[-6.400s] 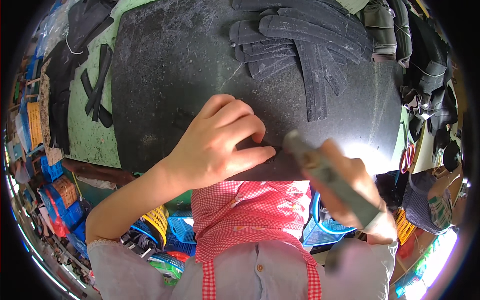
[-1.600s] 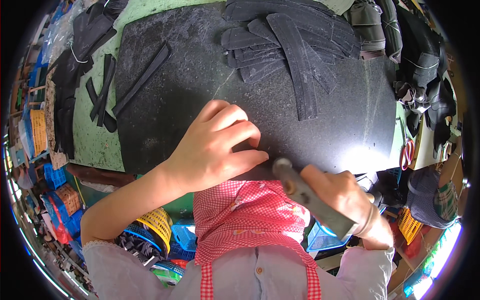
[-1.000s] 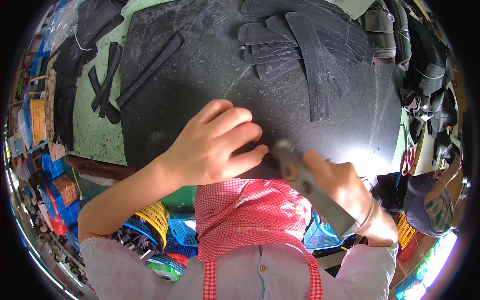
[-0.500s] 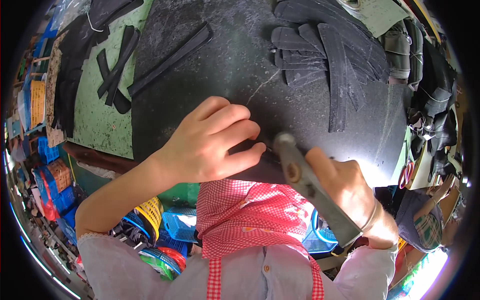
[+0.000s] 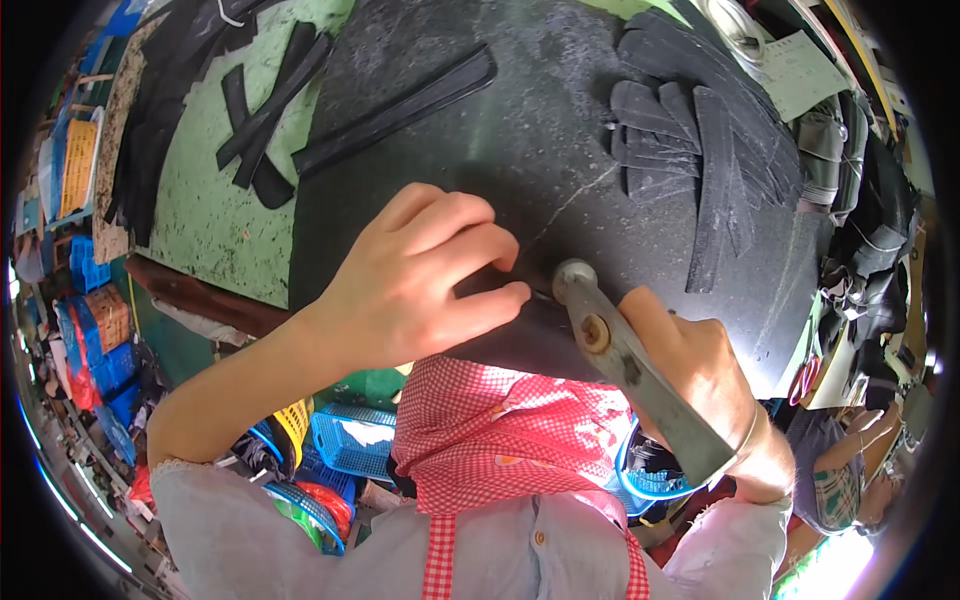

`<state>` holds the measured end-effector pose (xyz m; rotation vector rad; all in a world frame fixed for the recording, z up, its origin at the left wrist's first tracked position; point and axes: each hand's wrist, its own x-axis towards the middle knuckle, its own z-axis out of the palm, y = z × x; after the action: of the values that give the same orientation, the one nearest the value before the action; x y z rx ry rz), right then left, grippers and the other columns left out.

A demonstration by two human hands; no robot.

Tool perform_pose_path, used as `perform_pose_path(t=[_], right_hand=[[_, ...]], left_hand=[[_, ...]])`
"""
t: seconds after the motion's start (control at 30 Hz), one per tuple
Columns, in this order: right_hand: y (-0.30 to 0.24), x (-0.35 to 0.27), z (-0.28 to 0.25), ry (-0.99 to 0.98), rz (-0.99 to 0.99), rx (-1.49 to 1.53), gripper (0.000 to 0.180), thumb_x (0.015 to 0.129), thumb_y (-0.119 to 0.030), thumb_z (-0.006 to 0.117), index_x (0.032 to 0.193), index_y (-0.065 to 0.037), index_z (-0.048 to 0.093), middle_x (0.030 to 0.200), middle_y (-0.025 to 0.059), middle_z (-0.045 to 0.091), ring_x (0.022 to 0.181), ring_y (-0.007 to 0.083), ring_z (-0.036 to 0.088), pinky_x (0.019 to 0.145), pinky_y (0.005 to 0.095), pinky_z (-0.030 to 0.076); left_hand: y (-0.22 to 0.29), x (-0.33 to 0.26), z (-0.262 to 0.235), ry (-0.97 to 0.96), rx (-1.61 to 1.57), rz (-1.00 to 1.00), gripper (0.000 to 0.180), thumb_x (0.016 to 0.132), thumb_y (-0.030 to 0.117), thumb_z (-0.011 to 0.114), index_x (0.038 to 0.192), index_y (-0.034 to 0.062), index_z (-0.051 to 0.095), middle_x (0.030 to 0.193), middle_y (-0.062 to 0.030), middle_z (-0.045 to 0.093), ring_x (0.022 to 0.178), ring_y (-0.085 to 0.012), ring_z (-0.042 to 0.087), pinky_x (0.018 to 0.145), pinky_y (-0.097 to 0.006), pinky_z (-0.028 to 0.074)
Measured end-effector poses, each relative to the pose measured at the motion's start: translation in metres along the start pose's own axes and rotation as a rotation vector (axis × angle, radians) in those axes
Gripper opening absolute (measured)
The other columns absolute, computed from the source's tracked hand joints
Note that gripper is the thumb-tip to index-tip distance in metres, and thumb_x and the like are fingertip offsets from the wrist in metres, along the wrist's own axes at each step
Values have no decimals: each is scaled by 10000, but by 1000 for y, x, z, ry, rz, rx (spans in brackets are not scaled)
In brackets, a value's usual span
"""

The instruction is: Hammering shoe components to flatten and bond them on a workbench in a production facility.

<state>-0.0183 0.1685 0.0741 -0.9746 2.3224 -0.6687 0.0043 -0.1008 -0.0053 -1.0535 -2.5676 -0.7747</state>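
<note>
My left hand (image 5: 420,275) rests at the near edge of a black board (image 5: 560,130), fingers curled and closed on a black strip (image 5: 545,308) that they mostly hide. My right hand (image 5: 700,365) is wrapped round a hammer (image 5: 650,385). Its long grey metal head slants across in front of my fingers, and the wooden handle end shows in its eye. The round face of the hammer is close to the fingertips of my left hand, just over the strip. I cannot tell whether it touches.
A loose black strip (image 5: 400,108) lies beyond my left hand. Several more strips (image 5: 718,190) are heaped at the far right, and crossed strips (image 5: 268,110) lie on the green surface (image 5: 200,200) at left. Scissors (image 5: 805,380) sit at the right edge. Blue baskets (image 5: 352,445) stand below.
The view has shifted, so the board and strips appear farther right. Both hands keep nearly the same place, with the hammer head turned slightly and still by the left fingertips.
</note>
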Motion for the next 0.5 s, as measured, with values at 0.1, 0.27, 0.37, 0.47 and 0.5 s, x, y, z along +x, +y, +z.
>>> perform_pose_path(t=[0.1, 0.27, 0.37, 0.47, 0.5], right_hand=[[-3, 6, 7, -35, -17, 114, 195, 987, -122, 636, 1099, -10, 522, 748, 177, 643, 688, 397, 702, 575, 493, 545], [-3, 16, 4, 41, -71, -1, 164, 999, -113, 611, 1105, -23, 524, 742, 177, 638, 700, 380, 711, 571, 478, 547], [-5, 24, 7, -55, -47, 51, 179, 986, -101, 629, 1107, -21, 524, 747, 183, 642, 705, 380, 712, 573, 475, 546], [-10, 33, -4, -54, -2, 133, 209, 985, -135, 634, 1108, -15, 515, 773, 195, 650, 723, 400, 709, 588, 487, 547], [-9, 33, -2, -23, -18, 87, 232, 974, -152, 645, 1110, -17, 512, 778, 197, 651, 724, 408, 706, 596, 491, 550]], left_hand=[[-7, -1, -4, -66, -153, -136, 312, 618, 177, 900, 913, 211, 805, 985, 40, 666, 973, -243, 601, 810, -402, 461], [-9, -11, -6, 45, -6, -50, 310, 623, 156, 898, 912, 210, 801, 961, 45, 662, 930, -235, 591, 810, -396, 447], [-13, -14, -12, -37, -125, -213, 327, 616, 145, 890, 920, 230, 804, 956, 44, 652, 953, -247, 591, 805, -401, 445], [-13, -22, -15, 18, -75, -152, 327, 618, 145, 890, 923, 229, 808, 955, 47, 650, 950, -245, 591, 814, -407, 445], [-9, -22, -13, 52, 7, -119, 315, 625, 147, 893, 918, 227, 809, 958, 44, 652, 950, -246, 591, 819, -409, 447]])
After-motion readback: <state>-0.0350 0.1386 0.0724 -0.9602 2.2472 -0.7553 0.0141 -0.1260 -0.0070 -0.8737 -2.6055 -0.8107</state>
